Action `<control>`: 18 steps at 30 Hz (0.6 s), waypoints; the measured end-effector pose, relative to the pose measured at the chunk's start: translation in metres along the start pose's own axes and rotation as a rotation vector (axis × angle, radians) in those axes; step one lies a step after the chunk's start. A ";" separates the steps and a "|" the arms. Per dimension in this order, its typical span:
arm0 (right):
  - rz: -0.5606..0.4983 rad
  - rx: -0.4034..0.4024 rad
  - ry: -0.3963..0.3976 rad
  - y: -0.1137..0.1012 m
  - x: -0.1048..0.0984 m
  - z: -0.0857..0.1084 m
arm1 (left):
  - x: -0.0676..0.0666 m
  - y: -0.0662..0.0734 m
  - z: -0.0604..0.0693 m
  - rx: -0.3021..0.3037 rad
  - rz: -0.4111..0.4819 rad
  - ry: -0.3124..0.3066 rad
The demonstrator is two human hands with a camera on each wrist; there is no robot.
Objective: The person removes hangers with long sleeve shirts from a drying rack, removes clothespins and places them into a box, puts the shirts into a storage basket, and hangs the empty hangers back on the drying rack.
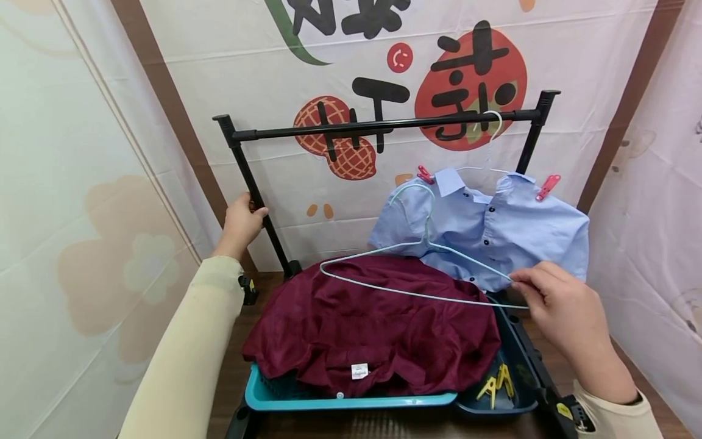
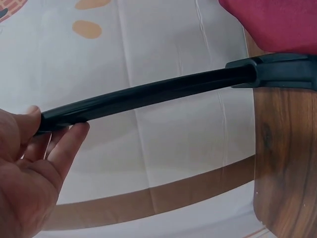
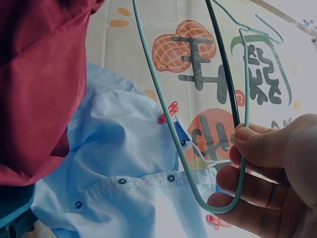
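Left arm (image 1: 181,353) extended forward; left hand (image 1: 243,222) gripping, thumb (image 2: 27,126) opposed to fingers (image 2: 67,148), rearmost ones partly hidden, probably curled. Right hand (image 1: 567,314) palm inward, pinching at thumb tip, fingers bent

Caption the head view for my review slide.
Left hand grips a black rack, right hand pinches a bare hanger; a blue shirt hangs behind.

Rack (image 1: 395,124) — smooth, glossy; maroon garment (image 1: 384,317) — cloth.
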State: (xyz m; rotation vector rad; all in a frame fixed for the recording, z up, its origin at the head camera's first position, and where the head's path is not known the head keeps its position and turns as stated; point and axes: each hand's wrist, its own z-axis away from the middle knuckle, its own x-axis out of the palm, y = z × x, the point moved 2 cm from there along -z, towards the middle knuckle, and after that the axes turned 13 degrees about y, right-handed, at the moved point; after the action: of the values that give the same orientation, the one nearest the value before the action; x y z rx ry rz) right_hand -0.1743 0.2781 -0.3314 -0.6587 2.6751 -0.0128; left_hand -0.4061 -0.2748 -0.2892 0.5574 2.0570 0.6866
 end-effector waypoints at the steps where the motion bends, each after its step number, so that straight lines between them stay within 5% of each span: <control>1: 0.000 0.000 0.002 0.000 0.001 0.000 | 0.000 0.000 0.000 -0.003 -0.003 0.000; 18: 0.016 -0.024 -0.001 -0.001 0.010 -0.033 | -0.002 0.005 0.005 -0.023 -0.016 -0.034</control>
State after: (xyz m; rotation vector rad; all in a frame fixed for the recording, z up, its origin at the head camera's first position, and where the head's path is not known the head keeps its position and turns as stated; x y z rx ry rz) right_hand -0.1939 0.2701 -0.3046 -0.6445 2.6836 0.0233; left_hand -0.3998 -0.2713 -0.2872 0.5351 2.0170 0.6863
